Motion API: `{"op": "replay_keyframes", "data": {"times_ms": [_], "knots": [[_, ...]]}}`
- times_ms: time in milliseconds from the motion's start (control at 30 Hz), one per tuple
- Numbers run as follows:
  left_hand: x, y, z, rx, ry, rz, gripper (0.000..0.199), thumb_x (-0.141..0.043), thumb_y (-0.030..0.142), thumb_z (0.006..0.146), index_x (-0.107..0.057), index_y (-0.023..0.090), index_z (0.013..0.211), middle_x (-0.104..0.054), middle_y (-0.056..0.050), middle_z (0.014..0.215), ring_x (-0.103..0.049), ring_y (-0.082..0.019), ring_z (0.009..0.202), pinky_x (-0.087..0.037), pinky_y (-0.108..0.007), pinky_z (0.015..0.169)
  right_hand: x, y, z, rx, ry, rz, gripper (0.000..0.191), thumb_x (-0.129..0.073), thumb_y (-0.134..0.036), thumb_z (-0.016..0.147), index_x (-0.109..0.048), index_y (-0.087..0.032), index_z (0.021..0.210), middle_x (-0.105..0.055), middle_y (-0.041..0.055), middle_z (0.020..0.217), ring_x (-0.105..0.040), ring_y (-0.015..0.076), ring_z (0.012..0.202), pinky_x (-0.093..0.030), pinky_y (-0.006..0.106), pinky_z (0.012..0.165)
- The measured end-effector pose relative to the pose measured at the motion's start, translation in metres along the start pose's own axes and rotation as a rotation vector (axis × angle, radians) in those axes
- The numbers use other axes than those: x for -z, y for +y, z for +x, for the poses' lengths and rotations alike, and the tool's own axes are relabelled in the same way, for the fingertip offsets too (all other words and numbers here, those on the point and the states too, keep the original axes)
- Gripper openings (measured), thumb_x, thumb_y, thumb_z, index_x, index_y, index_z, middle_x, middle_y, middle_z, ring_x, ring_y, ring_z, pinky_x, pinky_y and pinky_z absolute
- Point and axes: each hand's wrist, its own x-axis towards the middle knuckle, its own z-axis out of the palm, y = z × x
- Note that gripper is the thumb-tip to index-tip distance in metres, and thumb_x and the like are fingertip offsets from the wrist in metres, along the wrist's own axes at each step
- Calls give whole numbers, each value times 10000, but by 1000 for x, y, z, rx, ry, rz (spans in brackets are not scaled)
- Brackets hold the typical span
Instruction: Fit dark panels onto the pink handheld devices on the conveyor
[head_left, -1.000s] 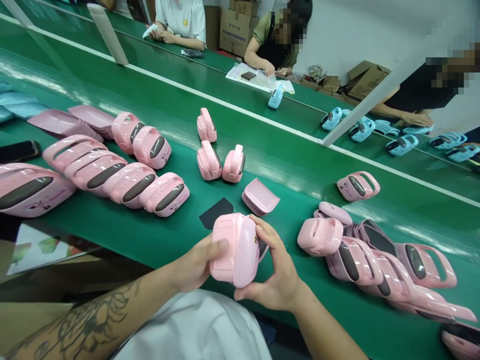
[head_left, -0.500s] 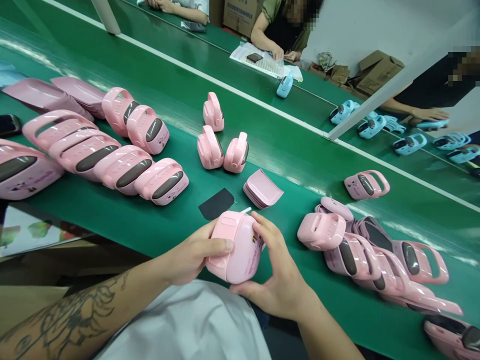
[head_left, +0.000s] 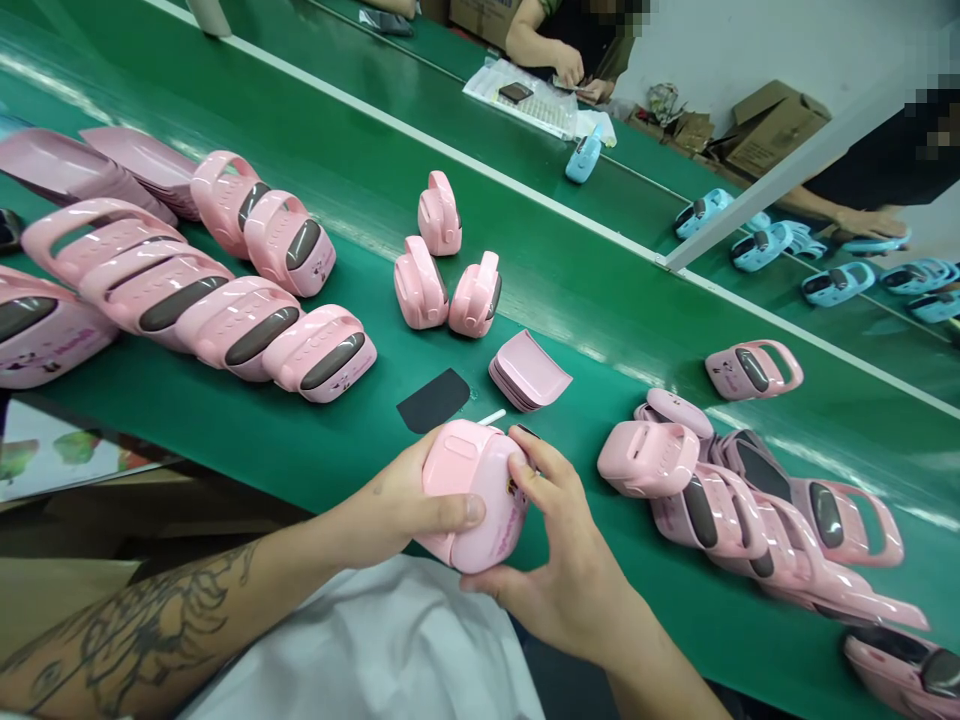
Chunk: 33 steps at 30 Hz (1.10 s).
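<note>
A rounded pink housing [head_left: 487, 500] with a small printed picture is held between my two hands, over the near edge of the green work surface. My left hand [head_left: 420, 500] grips its left side, the thumb lying across the front. On the right side, my right hand [head_left: 562, 540] has its fingertips on the upper part and its thumb at the bottom edge. A white stick [head_left: 492, 417] lies just behind the housing. Beyond it are a black flat sheet [head_left: 436, 400] and a stack of pale pink curved panels [head_left: 529, 371].
Pink handled housings stand in rows at the left [head_left: 247, 325] and right [head_left: 712, 510]. Three more small pink units [head_left: 472, 295] stand behind the panels. Across the green bench [head_left: 600, 300], people's arms work near blue units [head_left: 765, 247]. A slanted white post [head_left: 750, 200] rises at the right.
The view has shifted slightly. The pink housing has turned a little in my hands, and my left thumb lies further across its front. A far person's hands have moved.
</note>
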Motion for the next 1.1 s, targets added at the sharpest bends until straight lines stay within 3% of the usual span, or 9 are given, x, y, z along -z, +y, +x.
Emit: {"op": "replay_keyframes", "data": {"times_ms": [233, 400, 633, 833, 1100], "knots": [[-2, -2, 2, -11, 53, 71, 612, -877, 457, 854, -644, 180, 1347, -779, -125, 1188, -734, -303, 1041, -559, -354, 818, -2, -1, 1, -18, 22, 24, 1032, -914, -372, 871, -294, -196, 1676, -445, 293, 1660, -447, 414, 1593, -499, 684, 1215], [2, -11, 10, 8, 22, -10, 552, -838, 438, 895, -665, 178, 1350, -769, -149, 1284, -719, -349, 1178, -576, -383, 885, -3, 6, 1, -69, -41, 38, 1156, -912, -557, 835, -230, -214, 1702, -382, 296, 1720, -407, 431, 1622, -485, 695, 1221], [-2, -15, 14, -1, 62, -18, 549, -839, 397, 897, -655, 179, 1366, -754, -155, 1349, -708, -363, 1245, -584, -404, 933, -6, 5, -2, -141, 5, 75, 939, -838, -505, 926, -309, -223, 1649, -427, 267, 1697, -442, 407, 1605, -512, 663, 1204], [-7, -17, 12, 2, 124, 14, 565, -858, 420, 866, -668, 176, 1339, -770, -151, 1286, -713, -367, 1214, -580, -422, 940, -11, 0, -7, -186, 51, 79, 942, -848, -509, 913, -321, -229, 1642, -418, 272, 1700, -460, 432, 1585, -531, 675, 1171], [-4, -4, 9, 12, 42, 74, 713, -900, 523, 831, -646, 172, 1398, -779, -152, 1238, -744, -328, 1089, -596, -396, 880, -7, 4, -4, 62, 102, -41, 927, -859, -424, 911, -339, -167, 1635, -510, 290, 1617, -484, 397, 1572, -499, 644, 1185]]}}
